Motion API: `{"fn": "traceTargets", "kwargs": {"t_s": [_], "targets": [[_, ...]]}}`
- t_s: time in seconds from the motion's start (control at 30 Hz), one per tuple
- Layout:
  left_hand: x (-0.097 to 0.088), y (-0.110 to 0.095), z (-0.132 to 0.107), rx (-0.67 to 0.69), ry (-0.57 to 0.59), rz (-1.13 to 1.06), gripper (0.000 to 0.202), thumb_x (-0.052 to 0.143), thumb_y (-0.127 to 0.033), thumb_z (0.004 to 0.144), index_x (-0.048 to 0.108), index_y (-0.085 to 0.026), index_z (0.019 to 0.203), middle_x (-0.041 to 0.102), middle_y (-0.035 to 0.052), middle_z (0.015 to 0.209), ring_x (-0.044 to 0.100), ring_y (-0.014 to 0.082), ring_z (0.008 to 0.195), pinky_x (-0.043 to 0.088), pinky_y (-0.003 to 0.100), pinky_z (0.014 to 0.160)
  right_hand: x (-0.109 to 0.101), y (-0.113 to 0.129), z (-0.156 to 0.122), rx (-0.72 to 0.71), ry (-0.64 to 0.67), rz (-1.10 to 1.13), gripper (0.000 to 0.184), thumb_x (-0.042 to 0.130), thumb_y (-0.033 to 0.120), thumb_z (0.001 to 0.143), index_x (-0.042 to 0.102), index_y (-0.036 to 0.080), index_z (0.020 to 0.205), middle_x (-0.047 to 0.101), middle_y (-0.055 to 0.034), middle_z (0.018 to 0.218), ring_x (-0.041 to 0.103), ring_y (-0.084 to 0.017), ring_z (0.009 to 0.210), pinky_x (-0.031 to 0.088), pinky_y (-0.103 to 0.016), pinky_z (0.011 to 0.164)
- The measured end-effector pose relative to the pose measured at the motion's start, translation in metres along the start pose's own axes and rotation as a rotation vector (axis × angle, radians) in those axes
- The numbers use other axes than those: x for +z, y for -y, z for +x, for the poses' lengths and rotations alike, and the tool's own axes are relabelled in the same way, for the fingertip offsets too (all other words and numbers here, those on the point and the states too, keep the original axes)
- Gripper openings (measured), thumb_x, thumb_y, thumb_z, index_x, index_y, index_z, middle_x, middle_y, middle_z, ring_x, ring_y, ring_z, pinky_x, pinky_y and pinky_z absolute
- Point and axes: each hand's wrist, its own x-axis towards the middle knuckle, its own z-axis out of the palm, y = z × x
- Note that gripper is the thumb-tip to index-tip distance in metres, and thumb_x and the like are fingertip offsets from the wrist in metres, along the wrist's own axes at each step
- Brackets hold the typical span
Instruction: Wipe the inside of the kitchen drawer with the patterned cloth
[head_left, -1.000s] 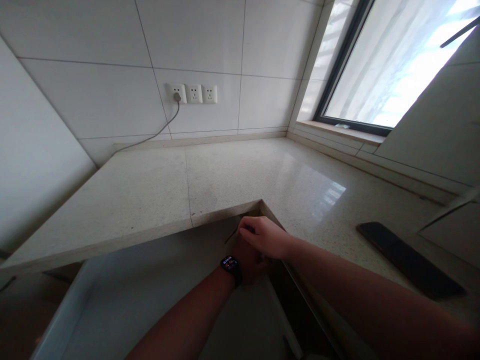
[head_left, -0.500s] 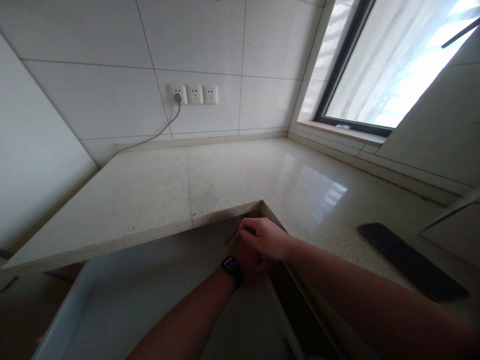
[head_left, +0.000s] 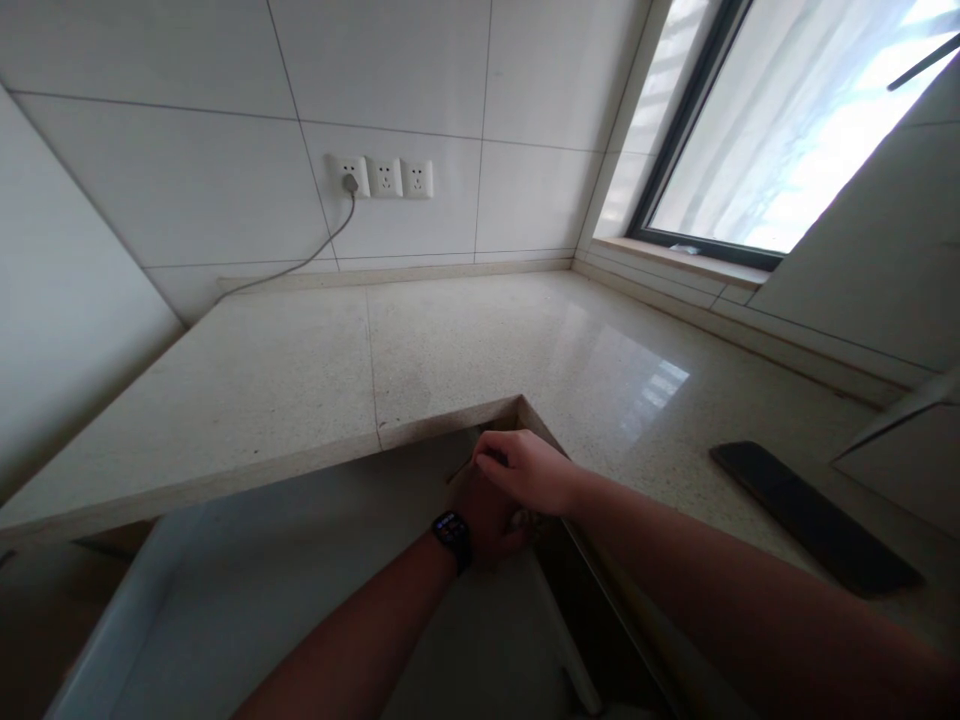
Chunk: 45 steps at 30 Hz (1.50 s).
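My right hand (head_left: 529,470) is closed in a pinch at the counter's inner corner, just above my left hand. A thin rod-like piece (head_left: 459,470) sticks out beside its fingertips, down to the left; its kind is too blurred to tell. My left hand (head_left: 487,508), with a black watch (head_left: 451,533) on the wrist, lies below in shadow, fingers curled and partly hidden. Something small and pale (head_left: 529,520) shows by its fingers, too dim to name. Both hands are in front of a large grey-white panel (head_left: 300,580) below the countertop (head_left: 442,340).
A dark flat strip-shaped object (head_left: 814,515) lies on the counter at right. A plug with a grey cable (head_left: 330,240) sits in the left wall socket (head_left: 350,178). A window (head_left: 772,140) is at upper right. A dark gap (head_left: 577,590) runs beside the panel.
The view has shifted slightly, so the counter and sockets sit a little higher and further left. Both hands stay together at the corner; the left wrist has turned slightly, showing the pale thing more.
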Motion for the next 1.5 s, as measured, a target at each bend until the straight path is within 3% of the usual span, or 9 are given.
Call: {"fn": "traceTargets", "kwargs": {"t_s": [0.23, 0.37, 0.73, 0.93, 1.07, 1.2, 1.37, 1.5], "targets": [[-0.006, 0.026, 0.01, -0.087, 0.108, 0.12, 0.055, 0.058, -0.042, 0.078, 0.066, -0.012, 0.123, 0.064, 0.014, 0.129, 0.053, 0.0342, 0.127, 0.044, 0.049, 0.108, -0.001, 0.002, -0.003, 0.003, 0.016, 0.01, 0.02, 0.052, 0.028, 0.091, 0.069, 0.018, 0.094, 0.067, -0.0029, 0.083, 0.058, -0.013, 0.074, 0.039, -0.024, 0.065], [-0.002, 0.033, 0.009, -0.099, 0.077, 0.075, 0.052, 0.06, -0.039, 0.08, 0.066, -0.012, 0.124, 0.064, 0.0123, 0.13, 0.056, 0.0308, 0.123, 0.046, 0.045, 0.107, -0.001, 0.003, -0.002, -0.002, 0.023, 0.013, 0.02, 0.051, 0.029, 0.092, 0.068, 0.018, 0.094, 0.067, -0.003, 0.084, 0.058, -0.013, 0.074, 0.038, -0.024, 0.064], [0.011, 0.002, -0.001, -0.239, -0.072, 0.039, 0.065, 0.059, -0.038, 0.078, 0.054, -0.012, 0.138, 0.054, 0.0155, 0.139, 0.049, 0.0347, 0.129, 0.042, 0.053, 0.107, -0.002, 0.005, -0.002, -0.016, 0.034, -0.014, 0.02, 0.052, 0.029, 0.092, 0.068, 0.017, 0.092, 0.067, -0.0039, 0.083, 0.057, -0.014, 0.074, 0.036, -0.025, 0.064], [0.01, -0.032, -0.007, -0.133, -0.004, -0.031, 0.061, 0.055, -0.045, 0.078, 0.059, -0.021, 0.134, 0.056, 0.0101, 0.139, 0.047, 0.0326, 0.129, 0.036, 0.052, 0.109, -0.001, 0.002, 0.002, -0.008, 0.035, -0.019, 0.02, 0.053, 0.028, 0.091, 0.07, 0.017, 0.093, 0.067, -0.0032, 0.082, 0.057, -0.013, 0.073, 0.037, -0.024, 0.065], [0.021, -0.056, -0.02, -0.068, 0.106, -0.015, 0.051, 0.053, -0.055, 0.077, 0.065, -0.02, 0.112, 0.064, 0.0114, 0.115, 0.054, 0.0313, 0.111, 0.039, 0.051, 0.099, 0.001, -0.001, 0.003, 0.004, 0.024, -0.013, 0.02, 0.053, 0.029, 0.092, 0.069, 0.017, 0.093, 0.066, -0.003, 0.08, 0.055, -0.012, 0.07, 0.035, -0.024, 0.063], [0.046, -0.073, -0.04, 0.071, 0.149, 0.025, 0.051, 0.055, -0.064, 0.072, 0.061, -0.019, 0.093, 0.063, 0.0082, 0.087, 0.056, 0.026, 0.084, 0.042, 0.048, 0.08, 0.001, -0.002, 0.002, 0.003, 0.036, 0.012, 0.021, 0.053, 0.03, 0.092, 0.07, 0.017, 0.094, 0.068, -0.0041, 0.083, 0.056, -0.012, 0.071, 0.036, -0.024, 0.063], [0.068, -0.079, -0.055, 0.237, 0.202, 0.042, 0.054, 0.056, -0.071, 0.073, 0.058, -0.019, 0.085, 0.06, 0.0061, 0.08, 0.055, 0.0217, 0.076, 0.043, 0.048, 0.08, 0.001, -0.001, 0.0, -0.006, 0.03, 0.006, 0.02, 0.053, 0.03, 0.091, 0.069, 0.018, 0.093, 0.068, -0.0034, 0.083, 0.056, -0.012, 0.07, 0.036, -0.024, 0.063], [0.058, -0.071, -0.048, 0.333, 0.302, 0.072, 0.062, 0.056, -0.077, 0.073, 0.061, -0.019, 0.093, 0.064, 0.0068, 0.088, 0.057, 0.023, 0.083, 0.043, 0.049, 0.087, 0.001, 0.0, -0.001, 0.01, 0.042, 0.001, 0.021, 0.053, 0.03, 0.091, 0.07, 0.018, 0.094, 0.068, -0.0038, 0.083, 0.056, -0.012, 0.069, 0.035, -0.024, 0.061]]}}
